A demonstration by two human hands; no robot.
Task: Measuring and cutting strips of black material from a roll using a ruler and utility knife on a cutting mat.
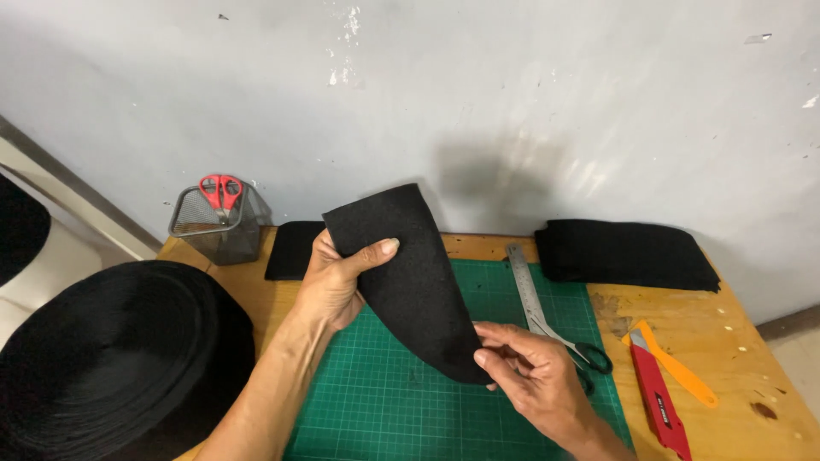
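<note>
At centre frame a piece of black felt (pixel 410 273) is held up clear of the green cutting mat (pixel 376 401), slanting from upper left to lower right. The left hand (pixel 337 282) has its grip pressed together on the upper part of the felt, thumb lying across the near face and fingers hidden behind it. The right hand (pixel 530 371), lower right of centre, pinches the lower corner of the same piece between thumb and fingertips. The mat lies on a wooden bench (pixel 709 333) that fills the lower half of the frame. A steel ruler (pixel 523 277) lies on the mat's right part, running away from the viewer, and a pair of scissors with black handles (pixel 576 346) lies just below it, partly hidden by the right hand. At lower right on the bare wood lie a red utility knife (pixel 658 401) and, just beside it, an orange-handled cutter (pixel 679 367). A folded stack of black fabric (pixel 628 254) sits at the bench's far right edge against the wall, and a smaller black stack (pixel 292 249) sits at the far left behind the left hand. At upper left a wire mesh pot (pixel 213 226) holds red-handled scissors (pixel 220 192). A large roll of black material (pixel 120 350) occupies the lower left of the frame, beside the bench.
</note>
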